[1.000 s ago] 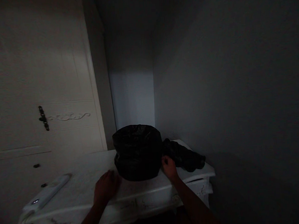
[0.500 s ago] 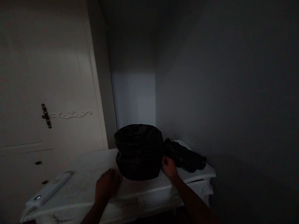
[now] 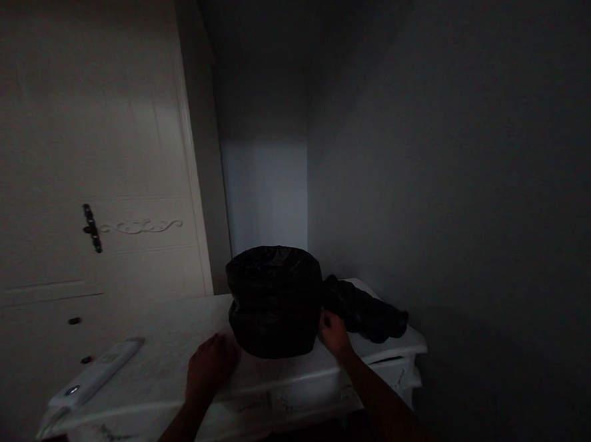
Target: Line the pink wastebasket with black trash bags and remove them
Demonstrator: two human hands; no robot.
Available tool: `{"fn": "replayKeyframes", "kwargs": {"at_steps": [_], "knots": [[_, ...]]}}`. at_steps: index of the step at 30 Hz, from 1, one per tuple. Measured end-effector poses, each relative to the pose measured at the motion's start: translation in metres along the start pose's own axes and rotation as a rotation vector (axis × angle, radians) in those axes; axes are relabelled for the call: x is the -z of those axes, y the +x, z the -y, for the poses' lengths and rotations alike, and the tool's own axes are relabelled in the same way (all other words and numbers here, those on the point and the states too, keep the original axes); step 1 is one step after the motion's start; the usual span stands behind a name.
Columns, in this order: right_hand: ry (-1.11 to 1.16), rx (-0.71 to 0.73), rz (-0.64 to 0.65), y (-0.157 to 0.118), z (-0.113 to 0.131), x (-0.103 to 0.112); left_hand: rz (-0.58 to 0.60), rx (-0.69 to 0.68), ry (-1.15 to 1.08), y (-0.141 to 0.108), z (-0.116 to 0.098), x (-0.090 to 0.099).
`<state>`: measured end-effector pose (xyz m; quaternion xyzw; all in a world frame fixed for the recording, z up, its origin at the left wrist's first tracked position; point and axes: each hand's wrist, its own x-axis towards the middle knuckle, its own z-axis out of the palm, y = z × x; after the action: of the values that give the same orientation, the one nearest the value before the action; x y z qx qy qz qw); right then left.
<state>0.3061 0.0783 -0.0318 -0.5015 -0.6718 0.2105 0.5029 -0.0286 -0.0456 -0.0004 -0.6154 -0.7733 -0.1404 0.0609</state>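
Note:
A round, bin-like shape covered in a black plastic bag stands on a white table, its top edge folded over. My left hand rests on the tabletop just left of it, fingers curled in and nothing visible in them. On the other side, my right hand lies close to the bag's lower right edge with its fingers curled into a loose fist. Whether that hand touches the plastic is too dark to tell. A crumpled roll of black plastic lies just beyond my right hand.
A white power strip with a cable sits along the table's left edge. Behind on the left is a white cabinet door with a dark handle. A grey wall closes off the right side. The light is dim.

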Motion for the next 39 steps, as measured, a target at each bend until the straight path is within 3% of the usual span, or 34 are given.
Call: {"fn": "replayKeyframes", "kwargs": {"at_steps": [11,27,39], "knots": [[0.001,0.027,-0.003,-0.001,0.001,-0.001,0.034,0.014,0.003,-0.002,-0.003,0.006],[0.016,0.001,-0.013,-0.001,-0.003,-0.003,-0.008,0.014,-0.007,0.000,0.000,-0.001],[0.020,0.025,-0.021,-0.002,-0.001,-0.001,0.015,0.020,0.008,-0.004,-0.007,0.011]]}}
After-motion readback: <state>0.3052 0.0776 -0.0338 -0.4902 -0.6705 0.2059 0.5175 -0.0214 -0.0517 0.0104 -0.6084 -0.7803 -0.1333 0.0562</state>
